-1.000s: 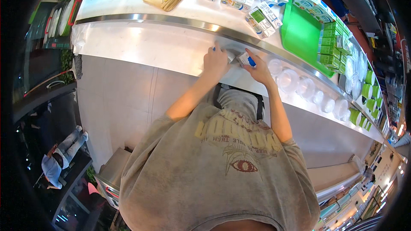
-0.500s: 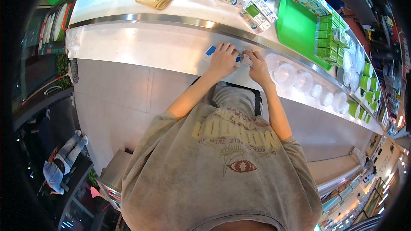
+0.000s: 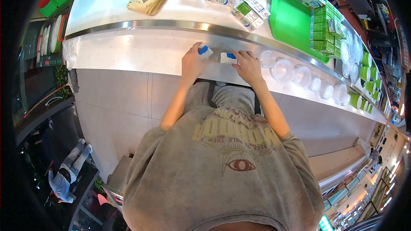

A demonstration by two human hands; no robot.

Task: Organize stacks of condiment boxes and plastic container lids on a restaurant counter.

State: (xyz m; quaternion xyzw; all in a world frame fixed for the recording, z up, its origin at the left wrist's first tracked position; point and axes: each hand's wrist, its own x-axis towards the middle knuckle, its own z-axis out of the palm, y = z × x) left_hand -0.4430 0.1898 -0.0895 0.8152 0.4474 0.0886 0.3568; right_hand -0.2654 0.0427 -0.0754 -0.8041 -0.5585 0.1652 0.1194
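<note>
Head view: left hand (image 3: 192, 63) curled round small tilted white-and-blue box (image 3: 206, 52), near side of curved shiny metal strip (image 3: 205, 27). Right hand (image 3: 249, 67), thumb and fingers gripping end of oblong white-and-blue carton (image 3: 227, 58), also near side of strip; carton's long axis roughly along strip, free end toward left hand, gap between.

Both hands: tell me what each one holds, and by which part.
The left hand holds a small white-and-blue box by its left side; the right hand holds a second box, also white and blue, by its right end.
</note>
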